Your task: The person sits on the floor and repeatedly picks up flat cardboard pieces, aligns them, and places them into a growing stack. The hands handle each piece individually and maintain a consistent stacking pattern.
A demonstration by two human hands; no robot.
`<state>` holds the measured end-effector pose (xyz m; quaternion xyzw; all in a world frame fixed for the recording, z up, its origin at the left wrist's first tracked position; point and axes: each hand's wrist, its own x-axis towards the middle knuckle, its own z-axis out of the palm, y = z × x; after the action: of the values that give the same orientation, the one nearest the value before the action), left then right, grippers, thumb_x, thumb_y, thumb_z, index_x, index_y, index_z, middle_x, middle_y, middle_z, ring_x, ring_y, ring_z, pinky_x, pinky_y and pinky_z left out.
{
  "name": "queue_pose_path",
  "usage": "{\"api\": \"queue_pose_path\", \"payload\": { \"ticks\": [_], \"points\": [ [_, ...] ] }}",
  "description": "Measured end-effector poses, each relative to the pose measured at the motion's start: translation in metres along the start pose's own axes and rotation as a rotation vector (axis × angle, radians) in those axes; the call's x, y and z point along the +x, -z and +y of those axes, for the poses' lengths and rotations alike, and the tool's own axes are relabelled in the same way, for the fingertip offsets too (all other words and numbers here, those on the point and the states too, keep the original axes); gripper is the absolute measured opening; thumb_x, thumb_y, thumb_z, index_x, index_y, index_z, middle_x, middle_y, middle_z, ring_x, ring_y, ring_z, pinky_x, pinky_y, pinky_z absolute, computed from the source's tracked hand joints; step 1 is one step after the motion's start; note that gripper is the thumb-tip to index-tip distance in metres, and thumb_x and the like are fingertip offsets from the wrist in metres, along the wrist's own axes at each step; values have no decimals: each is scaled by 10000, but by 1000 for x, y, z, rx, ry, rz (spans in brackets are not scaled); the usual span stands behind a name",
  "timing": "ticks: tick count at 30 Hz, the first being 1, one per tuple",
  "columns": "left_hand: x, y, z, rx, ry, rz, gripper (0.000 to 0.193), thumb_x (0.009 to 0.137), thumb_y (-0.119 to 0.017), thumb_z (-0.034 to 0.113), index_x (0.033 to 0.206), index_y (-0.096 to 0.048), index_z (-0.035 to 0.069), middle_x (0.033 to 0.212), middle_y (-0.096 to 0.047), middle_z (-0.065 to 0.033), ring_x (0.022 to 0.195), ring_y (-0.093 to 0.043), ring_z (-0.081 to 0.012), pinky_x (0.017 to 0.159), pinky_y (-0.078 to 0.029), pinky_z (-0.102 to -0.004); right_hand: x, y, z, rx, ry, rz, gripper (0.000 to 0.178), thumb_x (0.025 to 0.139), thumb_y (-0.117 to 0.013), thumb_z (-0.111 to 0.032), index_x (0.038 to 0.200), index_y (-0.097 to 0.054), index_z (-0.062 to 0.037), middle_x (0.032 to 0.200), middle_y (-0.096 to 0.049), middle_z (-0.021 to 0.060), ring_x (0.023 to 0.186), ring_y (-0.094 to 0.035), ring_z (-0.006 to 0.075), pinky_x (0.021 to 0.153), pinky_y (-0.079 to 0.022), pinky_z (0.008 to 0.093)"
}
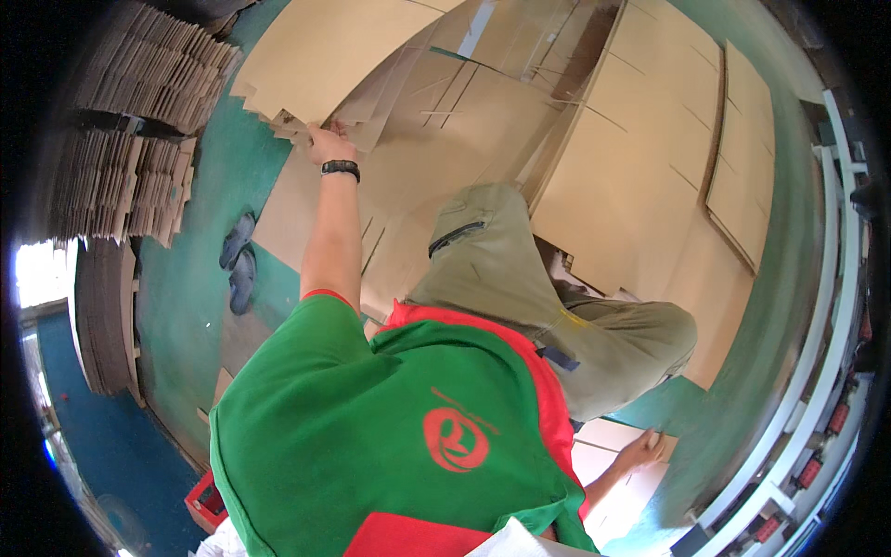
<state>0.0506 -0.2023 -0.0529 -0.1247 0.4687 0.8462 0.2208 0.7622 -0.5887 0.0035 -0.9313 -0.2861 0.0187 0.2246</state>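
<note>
My left hand, with a dark watch on the wrist, reaches forward and grips the near edge of a tan cardboard sheet. That sheet bends upward over other flat sheets, and several layered corners show beside my fingers. Under it lies a broad cardboard sheet with cut slots. Low on the right, my right hand hangs by my side above a pale sheet. Its fingers look loosely apart, and I make out nothing held in them.
More flat cardboard is stacked to the right of my legs. Bundles of folded cardboard stand at the left. A pair of dark slippers sits on the green floor. White metal rails run along the right.
</note>
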Motion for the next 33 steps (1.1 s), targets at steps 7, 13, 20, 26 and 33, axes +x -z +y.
{"api": "queue_pose_path", "payload": {
  "ticks": [7, 13, 20, 26, 33],
  "points": [
    [-84, 59, -39, 167, 322, -366, 182, 973, -541, 223, 1081, -529, 77, 1008, -632, -67, 881, -644, -227, 724, -537, -351, 2, -64, -270, 488, 557, -394, 385, 942, -592, -166, 1293, -560, -13, 1265, -601, 170, 1123, -588, 227, 976, -452, 354],
    [-237, 102, -73, 452, 639, -640, 118, 955, -556, 180, 925, -524, 71, 932, -640, -104, 800, -670, -187, 657, -545, -287, -56, -182, -403, 865, 66, -1312, 520, 959, -586, -353, 1327, -488, 1, 1187, -611, 146, 1008, -616, 192, 842, -516, 353],
    [-301, 99, -46, 786, 1068, -1125, 314, 958, -600, 317, 1082, -575, 30, 879, -654, -60, 699, -642, -135, 609, -522, -256, -40, -232, -421, 1017, 73, -1306, 326, 946, -604, -151, 1235, -537, -15, 1107, -643, 82, 981, -609, 173, 851, -510, 337],
    [-247, 88, -9, 993, -159, -1337, 283, 918, -648, 254, 1061, -640, 10, 757, -599, -36, 654, -515, -121, 591, -431, -274, 29, -193, -347, 1057, 66, -1248, 259, 947, -598, -126, 1184, -589, -24, 1095, -663, 76, 958, -630, 164, 845, -519, 317],
    [-143, 67, -66, 1217, -21, -847, 537, 903, -651, 401, 1202, -553, -34, 1072, -635, -147, 804, -596, -129, 680, -476, -282, 81, -149, -295, 1080, -6, -1127, 228, 952, -595, -128, 1159, -614, -36, 1055, -678, 51, 940, -637, 131, 837, -520, 288]
  ]
}}
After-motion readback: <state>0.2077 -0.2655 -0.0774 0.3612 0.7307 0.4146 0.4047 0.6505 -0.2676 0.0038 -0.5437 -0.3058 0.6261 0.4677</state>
